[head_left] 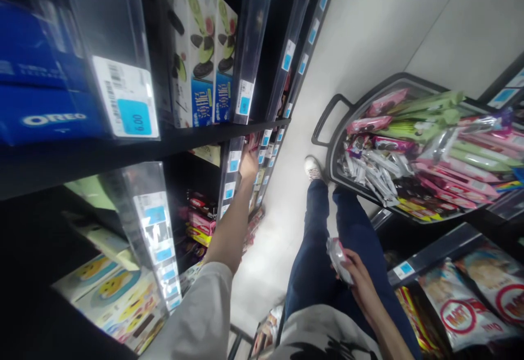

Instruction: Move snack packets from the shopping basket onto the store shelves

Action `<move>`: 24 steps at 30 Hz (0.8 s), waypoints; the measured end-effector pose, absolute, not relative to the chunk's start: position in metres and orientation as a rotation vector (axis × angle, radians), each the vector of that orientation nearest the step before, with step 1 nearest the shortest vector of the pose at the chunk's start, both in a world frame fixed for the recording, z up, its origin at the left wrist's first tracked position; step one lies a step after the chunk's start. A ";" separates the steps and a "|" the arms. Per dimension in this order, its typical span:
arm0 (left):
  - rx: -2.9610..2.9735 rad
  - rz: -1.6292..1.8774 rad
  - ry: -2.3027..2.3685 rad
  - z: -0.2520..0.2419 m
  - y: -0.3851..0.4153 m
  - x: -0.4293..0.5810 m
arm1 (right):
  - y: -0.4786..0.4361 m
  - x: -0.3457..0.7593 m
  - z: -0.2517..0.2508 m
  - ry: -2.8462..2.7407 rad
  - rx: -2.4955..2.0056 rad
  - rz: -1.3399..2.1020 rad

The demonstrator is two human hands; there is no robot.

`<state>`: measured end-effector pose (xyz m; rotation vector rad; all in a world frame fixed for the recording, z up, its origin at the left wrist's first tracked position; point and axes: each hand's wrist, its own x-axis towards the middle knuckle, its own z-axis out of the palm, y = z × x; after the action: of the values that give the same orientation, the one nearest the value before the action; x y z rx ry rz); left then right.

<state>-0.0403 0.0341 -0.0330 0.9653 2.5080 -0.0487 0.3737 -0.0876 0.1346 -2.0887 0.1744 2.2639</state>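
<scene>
My left arm stretches forward to the dark shelf, and my left hand [248, 163] is at a shelf edge among the price tags. A small dark-pink packet [252, 141] shows by its fingertips. The fingers are too small and partly hidden, so whether they grip it is unclear. Low in front of my thighs, my right hand [357, 274] is closed around a snack packet [339, 259] with a shiny silvery-white face and a pink edge. On the shelf nearer to me lie red, pink and yellow snack boxes [201, 218].
A black-rimmed bin [332, 155] piled with pink, green and silver snack packets stands ahead on the right. White snack bags [458, 311] lie on the right shelf. Blue Oreo packs [53, 114] and white biscuit boxes [204, 60] fill shelves on the left. Pale floor [266, 262] runs between.
</scene>
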 end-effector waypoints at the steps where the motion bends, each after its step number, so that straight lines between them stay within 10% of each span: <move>1: 0.968 -0.066 2.533 -0.032 0.030 -0.036 | -0.079 0.367 0.127 0.078 -2.060 2.278; 24: 1.137 -0.267 2.408 -0.058 0.004 -0.027 | 0.101 0.059 -0.034 -2.448 -0.600 1.546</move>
<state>-0.0267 0.0044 -0.0583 1.1366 2.4083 -0.2666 0.0595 0.1011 -0.0338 -0.5997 -2.4478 1.5456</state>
